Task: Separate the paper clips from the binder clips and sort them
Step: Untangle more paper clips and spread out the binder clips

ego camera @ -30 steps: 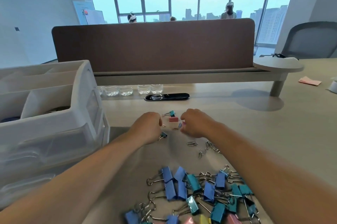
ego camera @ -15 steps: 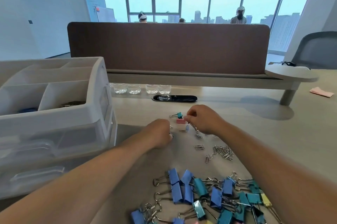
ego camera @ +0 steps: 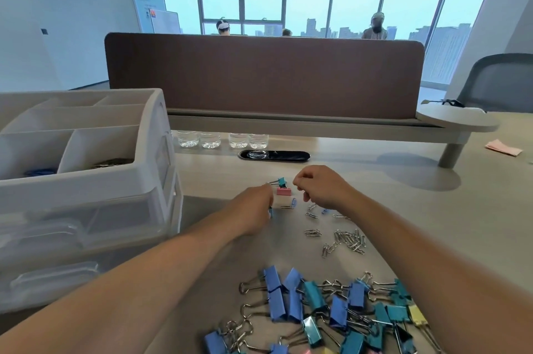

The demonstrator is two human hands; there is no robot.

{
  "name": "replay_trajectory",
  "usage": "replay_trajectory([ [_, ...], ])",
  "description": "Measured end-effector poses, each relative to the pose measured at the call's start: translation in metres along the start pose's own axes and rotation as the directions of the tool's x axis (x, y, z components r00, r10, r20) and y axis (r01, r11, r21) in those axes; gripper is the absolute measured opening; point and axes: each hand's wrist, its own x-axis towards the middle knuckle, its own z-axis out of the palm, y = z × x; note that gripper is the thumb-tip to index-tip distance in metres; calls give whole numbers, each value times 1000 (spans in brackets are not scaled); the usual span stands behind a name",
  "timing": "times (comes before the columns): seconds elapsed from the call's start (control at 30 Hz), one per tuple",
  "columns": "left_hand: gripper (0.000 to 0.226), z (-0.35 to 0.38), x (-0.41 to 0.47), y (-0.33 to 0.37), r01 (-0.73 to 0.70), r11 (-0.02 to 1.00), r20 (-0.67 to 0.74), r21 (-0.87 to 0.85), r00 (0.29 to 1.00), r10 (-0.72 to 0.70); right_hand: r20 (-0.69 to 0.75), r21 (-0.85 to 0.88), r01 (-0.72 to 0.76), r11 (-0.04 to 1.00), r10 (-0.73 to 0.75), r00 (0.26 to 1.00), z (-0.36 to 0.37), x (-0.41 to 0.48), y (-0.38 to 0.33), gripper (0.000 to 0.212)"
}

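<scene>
Both curled: left hand point(ego camera: 254, 210); right hand point(ego camera: 322, 187)

**Hands close in on the small clips**

The left hand point(ego camera: 255, 209) has slid forward until it sits just beside the pink binder clip point(ego camera: 284, 191). The right hand point(ego camera: 323, 188) has drawn slightly away from that clip, uncovering loose paper clips point(ego camera: 311, 215) below it.

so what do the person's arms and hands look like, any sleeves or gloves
The left arm and right arm are bare to the frame edge, no sleeves. The left hand and right hand wear no gloves; no watch, bracelet or ring shows.
</scene>
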Motion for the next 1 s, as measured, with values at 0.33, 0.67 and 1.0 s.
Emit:
replay_trajectory([
  [0.33, 19, -6, 24, 0, 70, 997, -124, -38, 990, -74, -28, -325, -47, 945, 40, 999, 20, 36, 1, 39],
  [0.67, 39, -9, 51, -1, 127, 987, -149, -102, 979, -141, 30, -448, -79, 891, 104, 994, 39, 60, -1, 36],
  [1.0, 37, -1, 85, 0, 40, 997, -15, -73, 999, -42, 167, -451, 69, 890, 8, 986, 15, 61, 18, 36],
])
